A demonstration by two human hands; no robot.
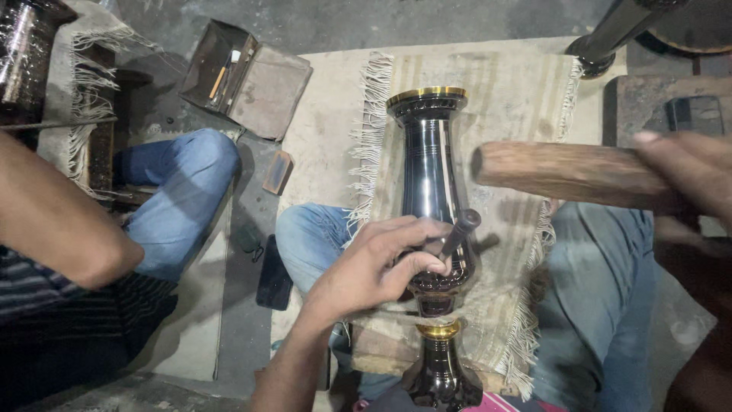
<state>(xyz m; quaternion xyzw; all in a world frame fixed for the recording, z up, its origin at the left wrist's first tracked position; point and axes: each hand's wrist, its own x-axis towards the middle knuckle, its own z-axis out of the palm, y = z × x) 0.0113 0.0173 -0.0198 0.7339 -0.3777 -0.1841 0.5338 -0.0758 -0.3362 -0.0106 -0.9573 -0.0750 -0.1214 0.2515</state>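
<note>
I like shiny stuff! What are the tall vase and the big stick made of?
The vase looks like polished dark metal with gold-coloured bands, probably brass; it mirrors light. The stick in the right hand looks like bare, worn wood: brown, matte, grainy.

Our left hand and right hand are bare, with no gloves, rings or watch, and both forearms are uncovered as far as they show. We wear faded blue jeans; one knee sits at seven o'clock from the left hand, creased and paler there.
</note>
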